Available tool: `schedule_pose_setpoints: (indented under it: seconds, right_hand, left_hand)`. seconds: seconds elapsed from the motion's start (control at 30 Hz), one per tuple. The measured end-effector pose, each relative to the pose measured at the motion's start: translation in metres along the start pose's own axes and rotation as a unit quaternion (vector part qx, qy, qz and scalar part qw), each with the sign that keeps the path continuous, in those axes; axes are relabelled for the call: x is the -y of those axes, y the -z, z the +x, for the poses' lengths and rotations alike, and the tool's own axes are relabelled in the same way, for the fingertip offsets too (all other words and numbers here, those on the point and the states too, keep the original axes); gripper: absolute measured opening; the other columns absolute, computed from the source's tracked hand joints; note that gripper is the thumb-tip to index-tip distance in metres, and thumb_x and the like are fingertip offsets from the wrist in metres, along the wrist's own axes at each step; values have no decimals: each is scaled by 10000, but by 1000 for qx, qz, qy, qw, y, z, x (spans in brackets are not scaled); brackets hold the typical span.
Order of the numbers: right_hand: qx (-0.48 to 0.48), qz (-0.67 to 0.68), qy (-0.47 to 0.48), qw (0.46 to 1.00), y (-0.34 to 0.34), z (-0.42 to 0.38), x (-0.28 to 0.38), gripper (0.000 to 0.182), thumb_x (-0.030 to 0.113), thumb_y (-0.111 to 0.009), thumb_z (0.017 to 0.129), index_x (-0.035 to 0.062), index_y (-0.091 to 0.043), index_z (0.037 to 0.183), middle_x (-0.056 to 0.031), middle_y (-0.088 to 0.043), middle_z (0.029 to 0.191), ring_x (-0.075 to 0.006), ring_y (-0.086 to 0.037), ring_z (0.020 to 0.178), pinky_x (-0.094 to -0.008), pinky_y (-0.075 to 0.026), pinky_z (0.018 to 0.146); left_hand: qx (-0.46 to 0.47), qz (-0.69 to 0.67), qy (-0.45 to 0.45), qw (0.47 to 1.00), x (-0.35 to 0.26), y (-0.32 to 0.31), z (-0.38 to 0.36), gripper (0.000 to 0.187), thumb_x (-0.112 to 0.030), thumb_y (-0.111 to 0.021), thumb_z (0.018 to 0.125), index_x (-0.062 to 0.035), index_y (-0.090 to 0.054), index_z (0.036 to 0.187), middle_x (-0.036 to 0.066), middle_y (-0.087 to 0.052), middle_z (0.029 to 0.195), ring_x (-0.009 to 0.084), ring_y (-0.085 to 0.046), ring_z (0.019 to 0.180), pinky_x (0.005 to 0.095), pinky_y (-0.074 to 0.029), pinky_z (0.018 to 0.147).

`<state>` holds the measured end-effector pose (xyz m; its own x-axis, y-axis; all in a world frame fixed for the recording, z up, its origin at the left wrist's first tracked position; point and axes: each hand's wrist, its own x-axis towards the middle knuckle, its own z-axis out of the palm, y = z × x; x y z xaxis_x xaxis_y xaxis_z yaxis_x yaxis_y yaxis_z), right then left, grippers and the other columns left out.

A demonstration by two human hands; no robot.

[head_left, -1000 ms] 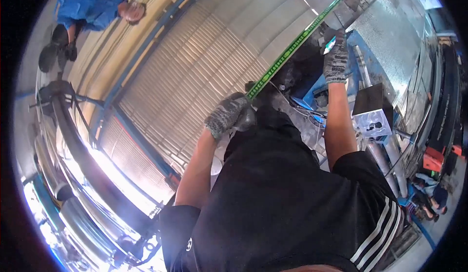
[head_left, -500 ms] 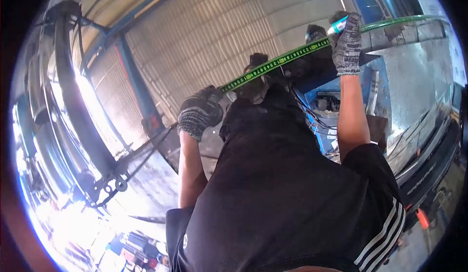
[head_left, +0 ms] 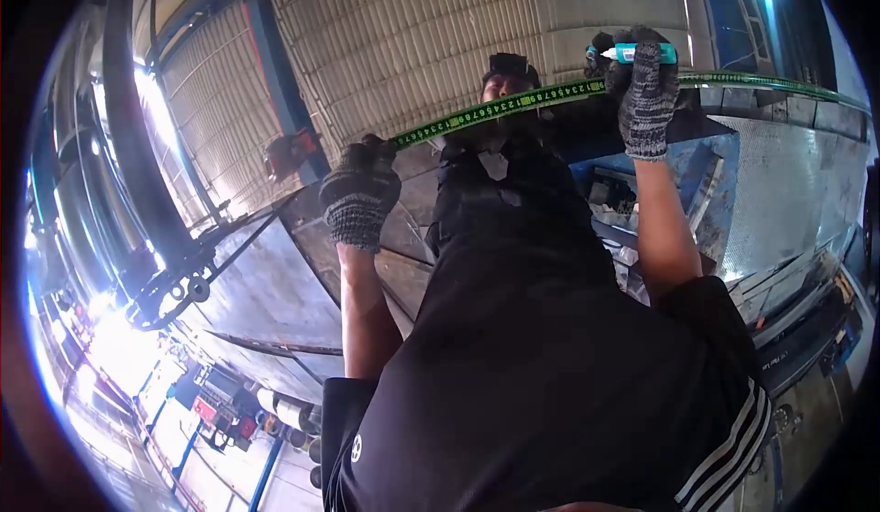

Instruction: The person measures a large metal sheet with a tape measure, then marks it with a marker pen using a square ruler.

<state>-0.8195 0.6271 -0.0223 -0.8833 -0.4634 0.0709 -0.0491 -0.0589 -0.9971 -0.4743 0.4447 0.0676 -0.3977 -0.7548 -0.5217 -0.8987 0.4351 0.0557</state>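
A knit grey glove covers my left hand (head_left: 360, 196), whose fingers are closed on the near-left end of a green tape measure blade (head_left: 458, 120). The blade stretches rightward, bowed slightly upward, its dark numbers facing me. My right hand (head_left: 649, 99), gloved alike, is raised higher and curled round a teal marker pen (head_left: 646, 54) with a white tip pointing left. Just below the pen the blade passes at the right hand's fingers and runs on to the right edge of the view. How the right hand bears on the blade is hidden by the glove.
Another person (head_left: 510, 79) with dark headgear is beyond the blade. A blue metal frame (head_left: 706, 177) and a pale sheet-metal panel (head_left: 779, 182) stand right. Dark metal plates (head_left: 403, 278) lie by my left arm. A blue post (head_left: 275, 63) rises before corrugated wall (head_left: 367, 35).
The view has tilted, and the blade lies nearer level. My left hand sits further left and lower. The marker pen has turned from slanting to nearly level in my right hand.
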Motion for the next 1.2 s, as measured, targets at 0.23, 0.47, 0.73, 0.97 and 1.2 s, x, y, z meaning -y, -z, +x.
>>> schedule_pose_setpoints:
  seconds: [0.23,0.47,0.73,0.97,1.2]
  right_hand:
    - [-10,74,-72,995,-1,-3,9,385,332,-705,1001,56,-667,1268,-60,-735,1077,-135,-689,829,-272,-542,662]
    - [24,80,-91,992,10,-4,5,349,275,-635,1047,48,-639,1311,-103,-710,1208,-227,-683,1129,-377,-580,956]
    - [7,163,-120,979,0,-4,15,339,251,-688,1009,60,-651,1286,-87,-706,1178,-213,-675,1097,-387,-593,929]
    - [11,97,-96,991,-10,-7,31,363,291,-687,1007,39,-656,1267,-88,-706,1160,-209,-671,1069,-368,-575,936]
    - [41,-39,-8,998,-4,-13,20,333,230,-696,1001,44,-665,1275,-84,-701,1199,-179,-662,1089,-341,-568,911]
  left_hand:
    - [-124,-55,-28,990,14,-23,5,284,-426,-633,966,-170,-706,1065,152,-734,1088,369,-700,1029,476,-544,853]
    - [-146,-46,-49,987,17,-27,8,257,-402,-662,949,-156,-689,1016,150,-682,1022,395,-687,958,510,-528,824]
    - [-65,109,-56,990,55,8,-4,262,-287,-588,940,-290,-723,1164,74,-673,1136,307,-645,1095,438,-537,910]
    - [-87,-61,150,983,88,15,-16,257,-288,-544,991,-272,-716,1182,83,-684,1148,327,-656,1091,457,-526,916]
    - [-91,7,96,991,107,6,-15,307,-184,-568,889,-230,-716,1154,81,-688,1199,327,-655,1099,454,-538,927]
